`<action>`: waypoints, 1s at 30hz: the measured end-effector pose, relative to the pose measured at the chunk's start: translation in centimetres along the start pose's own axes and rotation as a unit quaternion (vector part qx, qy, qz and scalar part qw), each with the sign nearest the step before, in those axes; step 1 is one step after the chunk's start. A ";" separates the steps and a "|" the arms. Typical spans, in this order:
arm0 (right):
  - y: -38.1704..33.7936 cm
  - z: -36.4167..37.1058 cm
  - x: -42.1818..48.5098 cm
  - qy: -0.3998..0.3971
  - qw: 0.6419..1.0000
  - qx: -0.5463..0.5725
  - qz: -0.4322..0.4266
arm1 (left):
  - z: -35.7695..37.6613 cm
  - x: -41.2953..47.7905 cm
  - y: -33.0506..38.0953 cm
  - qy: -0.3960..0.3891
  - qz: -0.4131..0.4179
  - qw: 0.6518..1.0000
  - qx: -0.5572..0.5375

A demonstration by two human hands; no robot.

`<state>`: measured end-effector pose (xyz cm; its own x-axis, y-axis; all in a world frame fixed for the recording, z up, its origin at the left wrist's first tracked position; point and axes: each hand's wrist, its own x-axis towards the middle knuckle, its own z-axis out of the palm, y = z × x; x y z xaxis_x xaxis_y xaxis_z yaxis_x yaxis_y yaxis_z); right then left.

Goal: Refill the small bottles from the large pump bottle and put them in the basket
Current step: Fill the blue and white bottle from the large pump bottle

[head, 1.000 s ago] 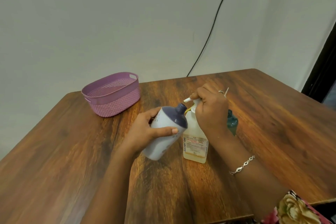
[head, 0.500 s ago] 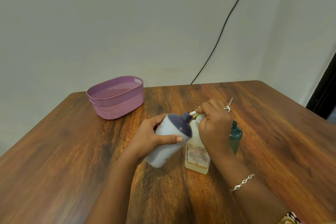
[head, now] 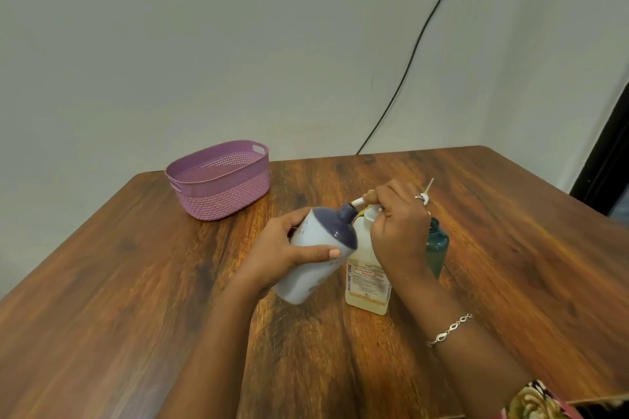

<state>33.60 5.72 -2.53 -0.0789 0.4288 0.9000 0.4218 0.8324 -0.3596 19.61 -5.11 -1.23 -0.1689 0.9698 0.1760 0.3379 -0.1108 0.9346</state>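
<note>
My left hand (head: 289, 253) grips a pale bottle with a dark blue shoulder (head: 315, 255), tilted so its open neck meets the white pump spout. The large pump bottle (head: 367, 286), translucent with yellowish liquid and a printed label, stands on the table. My right hand (head: 398, 224) is wrapped over its pump head, hiding most of it. A small teal bottle (head: 437, 245) stands just behind my right hand, partly hidden. The purple basket (head: 218, 194) sits at the far left of the table and looks empty.
The wooden table (head: 136, 299) ends at a wall behind the basket. A black cable (head: 408, 65) runs down the wall to the table's back edge. A dark door frame (head: 606, 160) stands at the right.
The camera view has shifted, so everything sits lower in frame. The pale bottle's neck has come closer to the pump spout. Both hands keep their grips.
</note>
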 end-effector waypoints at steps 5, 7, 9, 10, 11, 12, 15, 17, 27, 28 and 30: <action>-0.5 -0.5 0.0 -0.006 1.000 0.021 0.005 | 0.1 -0.1 -0.3 0.005 0.004 1.000 0.006; -0.7 -0.9 -0.1 -0.013 1.000 0.026 0.007 | 0.1 -0.1 -0.4 0.010 0.007 1.000 0.004; -0.8 -1.1 -0.3 -0.022 0.999 0.027 0.010 | 0.3 -0.2 -0.4 0.014 0.012 1.000 -0.003; -0.8 -1.2 -0.3 -0.026 0.999 0.030 0.015 | 0.3 -0.2 -0.5 0.016 0.014 1.000 -0.007; -0.8 -1.3 -0.3 -0.031 0.999 0.035 0.022 | 0.4 -0.2 -0.5 0.017 0.017 1.000 -0.010; -0.9 -1.4 -0.2 -0.036 0.998 0.040 0.030 | 0.5 -0.2 -0.5 0.019 0.021 1.000 -0.014; -1.1 -1.8 -0.1 -0.046 0.996 0.054 0.053 | 0.8 -0.3 -0.6 0.023 0.030 0.999 -0.026; -1.4 -2.1 0.0 -0.046 0.995 0.059 0.066 | 0.8 -0.4 -0.7 0.027 0.032 0.999 -0.033; -3.5 -3.4 0.2 -0.058 0.990 0.086 0.096 | 0.3 -0.9 -1.0 0.055 0.036 0.995 -0.077; -3.9 -3.6 0.1 -0.067 0.988 0.102 0.097 | 0.2 -1.0 -1.0 0.057 0.036 0.995 -0.079; -4.8 -3.7 -0.2 -0.096 0.981 0.133 0.100 | 0.0 -1.3 -0.9 0.061 0.037 0.994 -0.083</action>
<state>34.95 0.32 -0.09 -0.1980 0.6305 0.7505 0.1977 0.7756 -0.5995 19.47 -6.25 -2.31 -0.2643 0.9248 0.2737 0.1972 -0.2260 0.9540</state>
